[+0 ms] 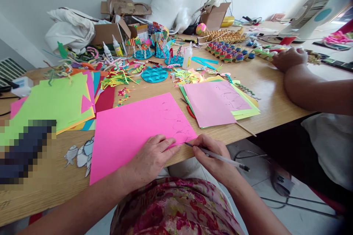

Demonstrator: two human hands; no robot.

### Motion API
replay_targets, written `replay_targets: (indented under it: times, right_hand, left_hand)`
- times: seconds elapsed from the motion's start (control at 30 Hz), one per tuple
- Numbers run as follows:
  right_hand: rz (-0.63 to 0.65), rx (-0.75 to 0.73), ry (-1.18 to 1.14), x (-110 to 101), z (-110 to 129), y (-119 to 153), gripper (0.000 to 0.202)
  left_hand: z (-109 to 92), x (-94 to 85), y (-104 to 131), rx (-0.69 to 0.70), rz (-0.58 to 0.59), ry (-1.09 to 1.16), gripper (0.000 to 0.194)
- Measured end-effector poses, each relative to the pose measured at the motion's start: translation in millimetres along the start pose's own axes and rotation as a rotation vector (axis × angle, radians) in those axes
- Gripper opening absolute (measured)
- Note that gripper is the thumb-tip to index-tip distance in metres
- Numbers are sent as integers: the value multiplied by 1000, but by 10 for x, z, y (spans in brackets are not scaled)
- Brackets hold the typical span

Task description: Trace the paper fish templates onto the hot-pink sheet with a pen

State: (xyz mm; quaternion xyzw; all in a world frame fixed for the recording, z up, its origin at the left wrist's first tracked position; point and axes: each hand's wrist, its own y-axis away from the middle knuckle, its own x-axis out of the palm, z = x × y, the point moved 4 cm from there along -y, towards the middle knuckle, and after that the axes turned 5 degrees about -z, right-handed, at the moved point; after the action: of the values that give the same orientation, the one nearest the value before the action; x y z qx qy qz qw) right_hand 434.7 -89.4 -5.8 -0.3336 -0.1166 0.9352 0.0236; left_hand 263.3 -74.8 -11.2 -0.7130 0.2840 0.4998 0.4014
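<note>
A bright pink sheet [127,132] lies at the table's front edge, with thin drawn outlines along its right side. My left hand [154,156] rests flat on its lower right part, fingers spread. My right hand [213,154] grips a clear pen [226,159], whose tip touches the sheet near its lower right corner. To the right, a pale pink sheet [209,104] lies on green and yellow paper, with outlines on the pink piece at its upper right. Red-handled scissors [190,111] are partly hidden beneath that stack. Grey fish cutouts [82,154] lie left of the bright pink sheet.
Stacked coloured paper [60,99] covers the left. Behind are paper strips [117,79], a blue disc [154,74], a glue bottle [188,57] and small crafts [230,51]. Another person's arm [317,90] rests at right, near a fan [306,14]. A stick [246,130] overhangs the front edge.
</note>
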Motion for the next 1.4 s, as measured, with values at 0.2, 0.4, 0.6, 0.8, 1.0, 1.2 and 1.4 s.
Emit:
replay_targets:
  times: [0.2, 0.4, 0.6, 0.8, 1.0, 1.2, 1.4]
  right_hand:
    - [-7, 10, 0, -21, -9, -14, 10]
    - [-4, -23, 9, -17, 11, 0, 9]
    - [-92, 107, -196, -50, -103, 14, 10]
    - [-264, 160, -420, -121, -211, 78, 4]
    - [-319, 167, -268, -228, -214, 147, 8]
    - [-281, -7, -4, -227, -302, 186, 17]
    - [-255, -103, 20, -213, -358, 185, 24]
  left_hand:
    - [-4, -3, 1, 2, 7, -5, 42]
    - [-1, -6, 3, -4, -5, -6, 41]
    - [-2, -3, 3, 2, -7, -34, 39]
    - [-16, -45, -11, 25, -19, -13, 33]
    - [-193, -366, -12, 62, -132, 19, 24]
    - [-508, -476, 39, 247, -11, 19, 20]
    - [-486, -480, 69, 166, -115, 81, 19]
